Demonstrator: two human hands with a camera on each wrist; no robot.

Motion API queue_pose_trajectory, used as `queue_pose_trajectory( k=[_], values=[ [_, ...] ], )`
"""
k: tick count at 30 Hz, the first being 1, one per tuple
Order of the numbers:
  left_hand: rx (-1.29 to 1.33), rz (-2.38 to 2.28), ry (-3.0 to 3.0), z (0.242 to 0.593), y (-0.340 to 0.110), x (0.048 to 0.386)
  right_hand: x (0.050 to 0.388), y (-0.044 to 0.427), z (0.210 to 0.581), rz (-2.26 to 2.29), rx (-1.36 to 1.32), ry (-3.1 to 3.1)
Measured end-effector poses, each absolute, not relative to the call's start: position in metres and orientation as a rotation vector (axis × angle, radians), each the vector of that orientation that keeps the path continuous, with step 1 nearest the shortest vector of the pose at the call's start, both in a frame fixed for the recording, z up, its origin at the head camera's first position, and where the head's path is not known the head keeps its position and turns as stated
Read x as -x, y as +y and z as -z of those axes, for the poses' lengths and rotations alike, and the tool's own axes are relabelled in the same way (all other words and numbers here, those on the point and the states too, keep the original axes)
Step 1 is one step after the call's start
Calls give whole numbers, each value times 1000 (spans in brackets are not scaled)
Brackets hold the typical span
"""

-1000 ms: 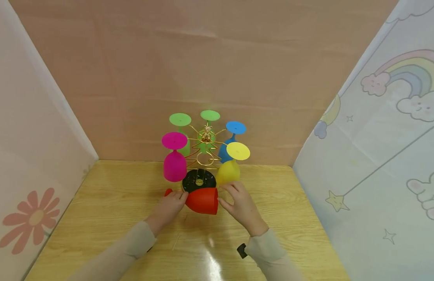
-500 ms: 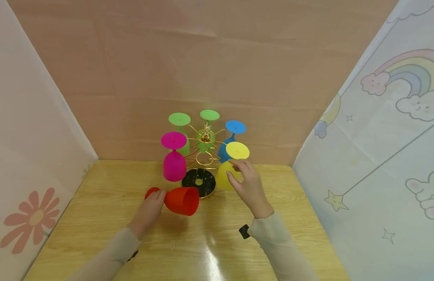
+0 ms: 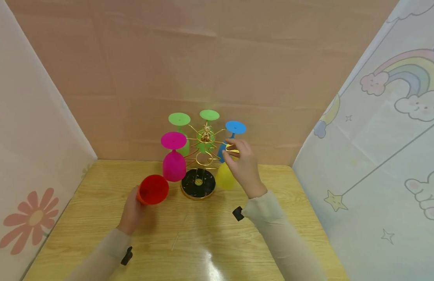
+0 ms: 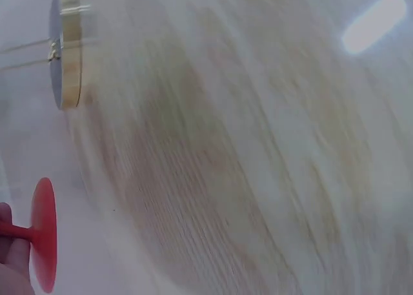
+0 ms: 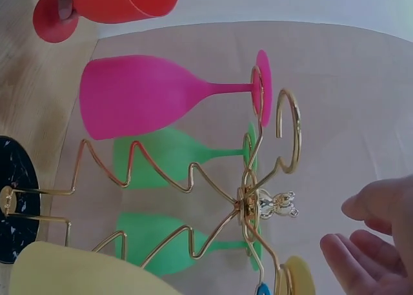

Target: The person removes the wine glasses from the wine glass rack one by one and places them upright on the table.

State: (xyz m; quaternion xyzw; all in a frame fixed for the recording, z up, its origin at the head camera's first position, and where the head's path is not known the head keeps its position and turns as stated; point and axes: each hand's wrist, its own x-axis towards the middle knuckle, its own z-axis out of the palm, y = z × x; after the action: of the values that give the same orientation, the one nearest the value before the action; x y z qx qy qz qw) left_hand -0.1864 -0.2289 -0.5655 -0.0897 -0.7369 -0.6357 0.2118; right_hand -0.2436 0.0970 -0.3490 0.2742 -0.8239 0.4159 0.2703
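My left hand holds a red goblet by its stem, its mouth facing up toward the head camera. In the left wrist view the goblet's round foot shows beside the fingertips. My right hand is by the yellow goblet, covering part of its foot in the head view. Nothing sits between its thumb and loosely bent fingers in the right wrist view. A gold wire rack carries the yellow goblet, a magenta goblet, a blue goblet and two green goblets, all upside down.
The rack stands on a round black base with a gold rim, on a wooden table. A small gold bear tops it. One wire hook bears no goblet. A pinkish back wall rises behind.
My left hand has carried the red goblet left, turning it from lying sideways to mouth up. My right hand has left the goblet's rim and risen to the yellow goblet's foot.
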Motion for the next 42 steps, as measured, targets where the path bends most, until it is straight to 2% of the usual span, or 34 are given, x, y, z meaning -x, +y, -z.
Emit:
queue_pose_trajectory(
  k=[4, 11, 16, 22, 42],
  values=[
    [34, 1414, -2207, 562, -229, 193, 253, 90, 339, -1149, -682, -2270],
    [-296, 1574, -2214, 547, -221, 201, 269, 75, 327, -1236, -605, -2365],
    [-443, 1597, -2201, 544, -219, 211, 284, 69, 322, -1313, -496, -2465],
    [-530, 1615, -2256, 550, -224, 222, 300, 63, 318, -1416, -367, -2576],
    [-588, 1519, -2245, 571, -221, 242, 319, 35, 313, -1286, -361, -2675]
  ],
)
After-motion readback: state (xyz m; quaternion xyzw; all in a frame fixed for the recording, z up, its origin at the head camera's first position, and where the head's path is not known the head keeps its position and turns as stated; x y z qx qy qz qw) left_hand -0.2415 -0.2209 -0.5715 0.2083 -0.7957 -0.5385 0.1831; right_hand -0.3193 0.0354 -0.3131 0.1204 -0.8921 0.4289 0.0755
